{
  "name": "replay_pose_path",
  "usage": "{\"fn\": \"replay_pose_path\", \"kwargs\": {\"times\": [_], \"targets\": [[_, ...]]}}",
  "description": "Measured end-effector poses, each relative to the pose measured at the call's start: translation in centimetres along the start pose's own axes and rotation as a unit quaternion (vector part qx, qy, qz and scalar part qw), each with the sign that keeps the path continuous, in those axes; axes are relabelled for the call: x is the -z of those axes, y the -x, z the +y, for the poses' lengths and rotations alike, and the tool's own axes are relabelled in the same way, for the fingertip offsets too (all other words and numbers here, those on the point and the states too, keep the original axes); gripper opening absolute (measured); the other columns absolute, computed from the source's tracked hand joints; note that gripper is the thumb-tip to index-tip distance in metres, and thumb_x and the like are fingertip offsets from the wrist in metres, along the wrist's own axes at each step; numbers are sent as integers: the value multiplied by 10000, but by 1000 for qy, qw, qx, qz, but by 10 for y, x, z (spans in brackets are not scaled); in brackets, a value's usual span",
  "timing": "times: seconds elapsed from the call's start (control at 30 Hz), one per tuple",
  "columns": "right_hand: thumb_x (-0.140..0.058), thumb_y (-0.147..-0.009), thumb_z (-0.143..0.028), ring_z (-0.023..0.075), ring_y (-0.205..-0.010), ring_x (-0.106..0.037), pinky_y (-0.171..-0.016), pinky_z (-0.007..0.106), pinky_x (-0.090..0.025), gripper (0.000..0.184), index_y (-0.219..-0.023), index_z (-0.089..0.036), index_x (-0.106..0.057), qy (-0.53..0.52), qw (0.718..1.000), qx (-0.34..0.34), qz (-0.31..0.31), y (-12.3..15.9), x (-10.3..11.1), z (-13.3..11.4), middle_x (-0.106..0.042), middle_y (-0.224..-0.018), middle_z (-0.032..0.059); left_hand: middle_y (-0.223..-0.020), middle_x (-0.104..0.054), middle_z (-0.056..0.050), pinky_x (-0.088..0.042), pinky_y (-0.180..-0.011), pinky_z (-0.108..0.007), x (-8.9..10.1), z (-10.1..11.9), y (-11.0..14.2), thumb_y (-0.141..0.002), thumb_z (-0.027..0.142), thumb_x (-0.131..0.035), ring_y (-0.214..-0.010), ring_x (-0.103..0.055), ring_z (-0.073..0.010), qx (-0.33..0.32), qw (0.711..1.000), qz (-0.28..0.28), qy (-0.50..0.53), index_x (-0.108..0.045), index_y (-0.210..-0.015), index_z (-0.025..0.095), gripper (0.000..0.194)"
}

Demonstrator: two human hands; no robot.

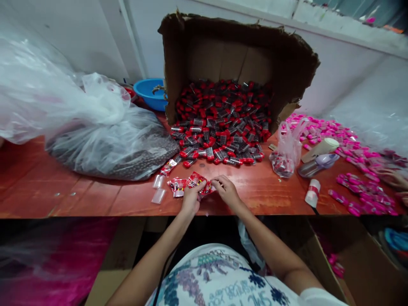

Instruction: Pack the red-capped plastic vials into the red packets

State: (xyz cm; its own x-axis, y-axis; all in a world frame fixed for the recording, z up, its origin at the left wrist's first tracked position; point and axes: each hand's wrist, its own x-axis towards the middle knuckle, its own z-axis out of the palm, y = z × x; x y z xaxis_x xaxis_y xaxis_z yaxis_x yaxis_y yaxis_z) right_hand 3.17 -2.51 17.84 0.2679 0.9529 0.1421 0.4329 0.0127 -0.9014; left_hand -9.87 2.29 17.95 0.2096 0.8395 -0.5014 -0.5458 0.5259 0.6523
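Note:
My left hand and my right hand meet near the front edge of the red-brown wooden table. Both pinch a small red printed packet between them, fingers closed on it. More red packets lie just left of my left hand, and two small clear packets lie further left. Behind my hands a heap of red-capped tubes spills out of a torn cardboard box lying on its side.
A big clear plastic bag of dark small items fills the left side. A blue bowl sits behind it. On the right are a small plastic bag, a handheld device, a tape roll, pink-capped tubes and another person's hand.

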Motion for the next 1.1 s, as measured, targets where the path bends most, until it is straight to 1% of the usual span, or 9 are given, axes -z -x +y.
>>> {"fn": "replay_pose_path", "kwargs": {"times": [0.2,0.33,0.4,0.5,0.63,0.77,0.9,1.03,1.1], "targets": [[-552,-808,-465,149,-662,-571,-603,253,-457,322,-890,-177,-670,-138,987,-80,-8,-8,-8,2,-636,-742,20,-693,-714,-73,-558,-581,-306,-2,-1,-3,-445,129,-844,-589,-670,-198,-13,999,-9,-44,-684,-788,87,380],[-731,-635,-392,133,-560,-544,-498,236,-444,342,-896,-179,-672,-210,967,-143,-29,-5,-10,8,-618,-666,-9,-619,-680,-46,-512,-481,-233,-1,3,-11,-491,140,-824,-515,-631,-152,-41,998,-4,-51,-666,-728,81,291],[-733,-625,-357,130,-573,-542,-503,234,-447,326,-892,-179,-673,-225,961,-162,0,-3,-6,11,-610,-671,-9,-591,-658,-33,-493,-448,-208,1,10,-16,-519,117,-799,-496,-614,-134,-44,998,26,-39,-641,-674,83,224],[-690,-670,-344,125,-652,-551,-597,246,-479,391,-1022,-181,-641,-231,956,-153,94,-4,4,13,-601,-772,-1,-671,-682,-47,-555,-545,-257,2,18,-18,-550,18,-721,-633,-670,-177,-38,999,36,-10,-630,-712,94,200],[-687,-665,-309,123,-690,-546,-677,265,-490,453,-1092,-178,-613,-276,935,-144,168,-8,7,13,-577,-819,-1,-750,-706,-47,-584,-653,-327,-2,9,-10,-561,-93,-608,-722,-687,-195,53,997,-49,-28,-640,-849,126,363],[-687,-657,-255,132,-766,-565,-715,265,-494,467,-1110,-197,-593,-298,935,-117,150,-8,-7,14,-596,-915,21,-779,-710,-93,-586,-664,-314,-12,-6,-2,-639,-14,-673,-725,-683,-197,148,983,-104,-42,-668,-838,87,223],[-647,-711,-328,132,-748,-590,-703,263,-505,428,-1113,-189,-595,-194,969,-97,119,-12,-3,21,-621,-900,26,-738,-701,-68,-560,-515,-245,-19,-6,-4,-658,66,-728,-601,-656,-155,117,991,-49,-33,-670,-780,97,138],[-406,-868,-462,151,-670,-592,-630,272,-484,437,-1141,-172,-587,-9,976,-136,169,-36,38,36,-641,-804,36,-618,-655,-9,-492,-407,-197,-18,2,-5,-590,48,-766,-490,-598,-113,40,999,8,-20,-630,-689,114,180],[-433,-861,-490,178,-729,-601,-691,297,-468,459,-1166,-179,-580,31,970,-154,183,-52,59,46,-651,-824,52,-578,-632,6,-462,-380,-183,-17,5,-4,-567,62,-782,-453,-568,-97,25,999,15,-19,-620,-665,113,196]]}}
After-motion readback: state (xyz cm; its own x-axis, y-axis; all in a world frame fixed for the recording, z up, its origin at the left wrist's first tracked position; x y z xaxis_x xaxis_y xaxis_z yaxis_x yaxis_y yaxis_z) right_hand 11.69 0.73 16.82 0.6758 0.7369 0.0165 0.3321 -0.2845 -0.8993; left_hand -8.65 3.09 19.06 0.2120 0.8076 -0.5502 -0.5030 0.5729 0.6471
